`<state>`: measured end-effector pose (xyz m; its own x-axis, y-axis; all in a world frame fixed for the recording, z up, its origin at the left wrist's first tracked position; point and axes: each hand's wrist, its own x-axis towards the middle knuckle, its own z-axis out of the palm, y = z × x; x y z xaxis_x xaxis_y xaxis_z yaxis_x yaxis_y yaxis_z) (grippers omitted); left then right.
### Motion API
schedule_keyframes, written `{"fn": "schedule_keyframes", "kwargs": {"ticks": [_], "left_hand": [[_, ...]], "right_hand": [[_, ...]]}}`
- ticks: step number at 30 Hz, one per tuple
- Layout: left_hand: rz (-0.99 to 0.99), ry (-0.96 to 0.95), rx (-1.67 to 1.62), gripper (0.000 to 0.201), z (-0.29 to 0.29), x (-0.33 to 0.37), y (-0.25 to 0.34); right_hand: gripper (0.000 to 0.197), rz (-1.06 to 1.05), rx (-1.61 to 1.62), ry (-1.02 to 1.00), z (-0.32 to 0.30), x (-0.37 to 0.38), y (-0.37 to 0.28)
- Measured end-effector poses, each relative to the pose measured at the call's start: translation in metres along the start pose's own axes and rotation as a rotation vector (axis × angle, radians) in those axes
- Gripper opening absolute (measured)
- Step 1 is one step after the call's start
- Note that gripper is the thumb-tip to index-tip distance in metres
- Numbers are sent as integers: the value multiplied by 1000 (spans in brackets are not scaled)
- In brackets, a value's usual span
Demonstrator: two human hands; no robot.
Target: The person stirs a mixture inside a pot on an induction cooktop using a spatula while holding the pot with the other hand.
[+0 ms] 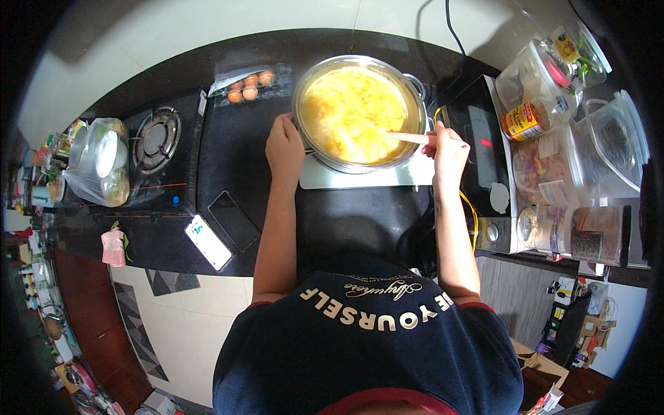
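A wide steel pot (pixel 302 83) stands on a white-edged cooktop (pixel 332 180), full of yellow liquid with paler egg-like shreds (pixel 356 111) in it. My left hand (pixel 285 146) is closed at the pot's near left side, where a handle sits mostly hidden behind the fingers. In my right hand (pixel 448 146) is the handle of a light wooden spoon or spatula (pixel 409 137); its head is sunk in the liquid, so its shape cannot be made out. The pot's other loop handle (pixel 416 84) shows at the far right, untouched.
Brown eggs (pixel 250 92) lie in a clear pack left of the pot. Farther left are a gas burner (pixel 158 140) and a filled plastic bag (pixel 104 162). Two phone-like slabs (pixel 208 242) rest near the counter's front edge. Jars and plastic tubs (pixel 546 162) crowd the right.
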<state>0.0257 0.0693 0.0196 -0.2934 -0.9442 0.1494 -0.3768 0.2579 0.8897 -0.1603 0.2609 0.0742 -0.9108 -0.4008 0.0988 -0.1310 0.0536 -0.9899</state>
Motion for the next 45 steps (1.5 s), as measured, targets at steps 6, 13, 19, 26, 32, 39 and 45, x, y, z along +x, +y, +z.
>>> {"fn": "schedule_keyframes", "kwargs": {"ticks": [6,13,19,26,32,39,45], "left_hand": [[2,-3,16,34,-2,-1,4],[-13,-8,31,34,-3,0,2],[27,9,38,34,-1,0,0],[24,-10,45,34,-2,0,-4],[37,-15,28,33,-3,0,0],[25,-9,20,33,-5,-2,1],[0,-12,-12,33,-3,-1,-1]], "right_hand": [[31,-198,-96,-23,18,-17,-31],[28,-357,-195,-153,27,-39,-56],[23,-431,-393,-482,42,-41,-51],[25,-701,-571,-539,37,-11,-37],[23,-763,-610,-361,24,14,-36],[34,-370,-311,-201,-8,46,-95],[36,-686,-870,-241,-3,56,-101]]}}
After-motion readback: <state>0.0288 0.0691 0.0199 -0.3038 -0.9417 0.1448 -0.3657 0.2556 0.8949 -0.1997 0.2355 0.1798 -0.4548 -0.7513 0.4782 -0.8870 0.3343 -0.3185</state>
